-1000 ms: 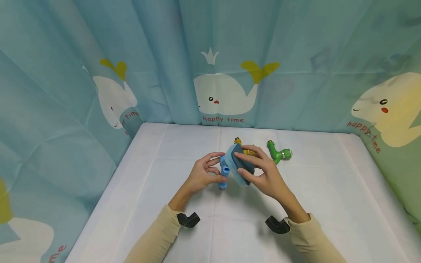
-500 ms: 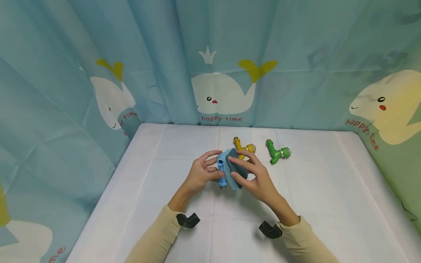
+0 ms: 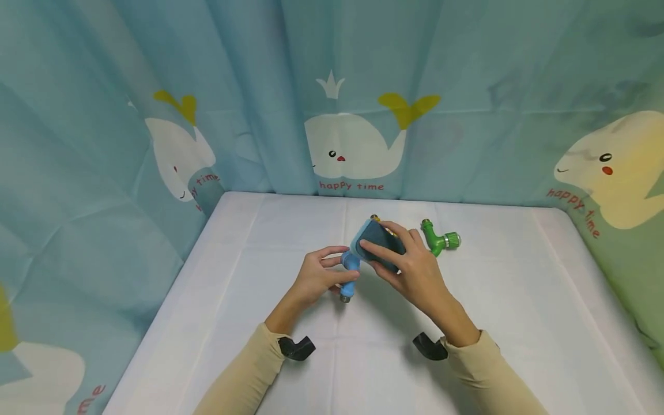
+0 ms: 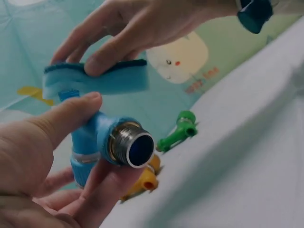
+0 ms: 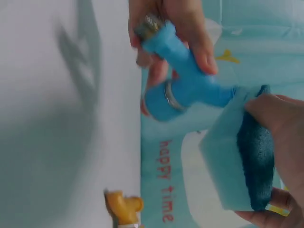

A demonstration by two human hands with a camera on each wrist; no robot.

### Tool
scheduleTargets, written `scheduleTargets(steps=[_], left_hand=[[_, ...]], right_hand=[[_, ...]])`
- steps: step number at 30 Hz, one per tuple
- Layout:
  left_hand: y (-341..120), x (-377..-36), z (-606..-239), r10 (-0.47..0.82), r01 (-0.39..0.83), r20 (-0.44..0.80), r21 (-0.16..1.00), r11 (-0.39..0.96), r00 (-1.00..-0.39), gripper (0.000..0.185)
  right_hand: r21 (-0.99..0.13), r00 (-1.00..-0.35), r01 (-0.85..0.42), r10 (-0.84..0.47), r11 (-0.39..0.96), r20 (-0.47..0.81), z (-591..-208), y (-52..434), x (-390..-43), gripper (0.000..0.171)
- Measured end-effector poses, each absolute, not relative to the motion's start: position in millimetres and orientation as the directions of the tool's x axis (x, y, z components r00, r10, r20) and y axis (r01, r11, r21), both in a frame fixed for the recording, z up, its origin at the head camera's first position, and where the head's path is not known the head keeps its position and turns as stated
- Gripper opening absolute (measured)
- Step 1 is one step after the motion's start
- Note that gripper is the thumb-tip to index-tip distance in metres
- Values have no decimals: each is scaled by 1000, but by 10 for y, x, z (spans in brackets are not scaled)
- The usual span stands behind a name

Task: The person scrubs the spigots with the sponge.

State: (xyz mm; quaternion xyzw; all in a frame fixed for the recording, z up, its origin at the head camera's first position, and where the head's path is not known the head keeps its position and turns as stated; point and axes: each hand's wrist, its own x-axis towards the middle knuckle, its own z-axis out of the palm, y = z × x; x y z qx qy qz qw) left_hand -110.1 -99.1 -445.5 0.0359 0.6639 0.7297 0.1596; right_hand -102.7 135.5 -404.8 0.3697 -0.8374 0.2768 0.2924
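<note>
My left hand (image 3: 319, 274) grips a blue tap (image 4: 95, 135) between thumb and fingers, its threaded metal end (image 4: 135, 147) pointing out toward the left wrist camera. Against the tap's spout, my right hand (image 3: 415, 265) holds a sponge (image 5: 228, 156), light blue with a dark scouring layer on one face. Thumb and fingers pinch the sponge, the dark layer toward the palm and the light side at the spout's mouth. Both things are held above the white table.
A green tap (image 3: 440, 239) lies on the white table (image 3: 259, 248) behind the right hand. Beside it a yellow tap (image 4: 142, 183) is mostly hidden in the head view by the sponge. A blue whale-print curtain (image 3: 249, 115) surrounds the table's back and sides.
The sponge has tilted and shifted up, its dark face now turned toward the head camera and covering the yellow tap. In the left hand, the blue tap has turned so its spout faces away.
</note>
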Motion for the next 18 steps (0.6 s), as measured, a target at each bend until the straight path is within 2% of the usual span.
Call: scheduleTargets(steps=[4,7,10,13,16,18], left_hand=[[-987,-1119,-4442,263,-174,-151,983,-64,-953,66],[-970,-1130,-4445,263,-158,-133,984,-79,-956,68],[-967,-1125,-4462,267,-159,-120,979,-130,-956,70],[-965,-1123,-4474,270,-134,-78,972,-195,-960,72],[-953,-1127,-4474,282,-97,-26,965,-243,-959,70],[-945,-1125,-4478,286,-83,-1,959,-273,-958,69]], right_hand=[[-238,-551,-785,-468,572,691,-4044,1354,-1044,46],[-268,-573,-774,-457,573,680,-4054,1365,-1050,46],[-388,-647,-720,-355,575,674,-4101,1370,-1051,49],[-545,-725,-667,-272,509,633,-4179,1326,-1006,49],[-659,-790,-609,-260,442,556,-4296,1254,-956,48],[-685,-810,-586,-280,433,516,-4377,1229,-934,46]])
